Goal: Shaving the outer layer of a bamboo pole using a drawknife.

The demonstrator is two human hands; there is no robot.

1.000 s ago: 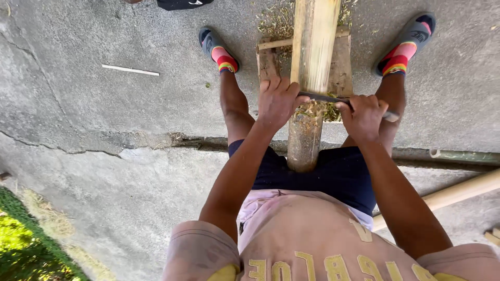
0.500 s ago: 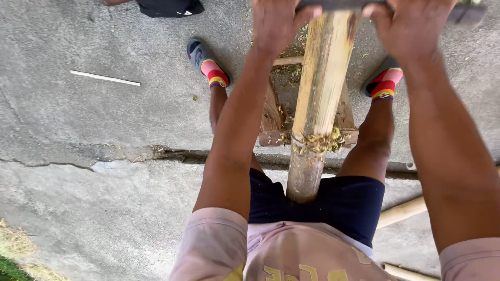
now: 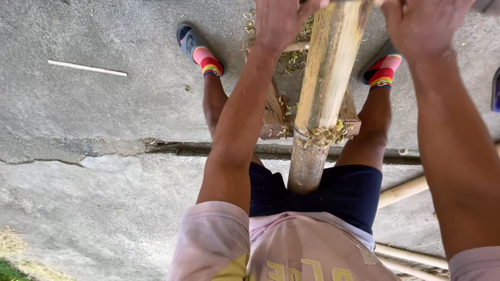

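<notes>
A thick bamboo pole [image 3: 325, 88] runs from 12 o'clock down to the middle of the view, its near end above the person's dark shorts [image 3: 338, 192]. The left hand [image 3: 284, 21] sits at 12 o'clock, just left of the pole; the right hand [image 3: 422, 23] sits at 1 o'clock, just right of it. Both hands are cut off by the top edge, so I cannot tell whether the fingers are apart or clamped on anything. The pole lies over a wooden block [image 3: 276, 112], with curled shavings [image 3: 325, 136] gathered in a ring around it. Striped sandals [image 3: 200, 49] stand on the concrete floor [image 3: 104, 135] on either side. A thin white stick [image 3: 87, 68] lies at 10 o'clock. More poles [image 3: 403, 190] lie at 4 o'clock.
</notes>
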